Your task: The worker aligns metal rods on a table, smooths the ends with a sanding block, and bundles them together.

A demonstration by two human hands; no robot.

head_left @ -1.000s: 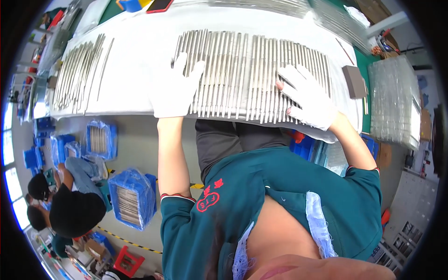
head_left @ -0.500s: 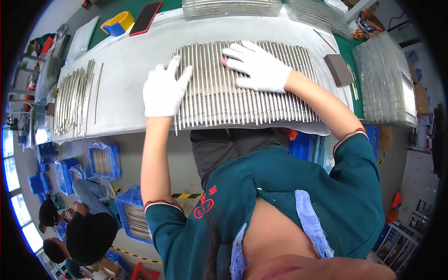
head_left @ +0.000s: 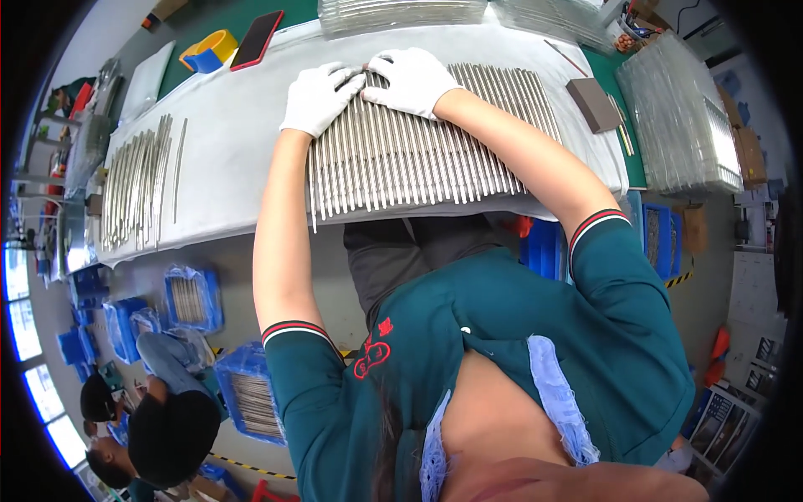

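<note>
A wide row of slim silver metal rods (head_left: pixel 418 167) lies side by side on the white-covered table in front of me. Both my hands wear white gloves. Close together, they reach to the far ends of the rods, left of the row's middle. My left hand (head_left: pixel 321 99) bends its fingers over the rod ends at the far left corner. Right beside it, my right hand (head_left: pixel 411 82) is curled, thumb and forefinger pinching in at the rod tops. The fingertips nearly meet; how many rods they hold is hidden.
More loose rods (head_left: pixel 138 184) lie at the table's left. A grey-brown block (head_left: pixel 592 105) sits right of the row. Clear plastic trays (head_left: pixel 673 117) are stacked at the far right. A phone (head_left: pixel 258 40) and a yellow-blue tape roll (head_left: pixel 209 52) lie far left. Blue crates (head_left: pixel 251 389) stand on the floor.
Both hands have moved away from me to the rods' far ends. My right hand has slid left, next to the left one, and its spread fingers have curled in.
</note>
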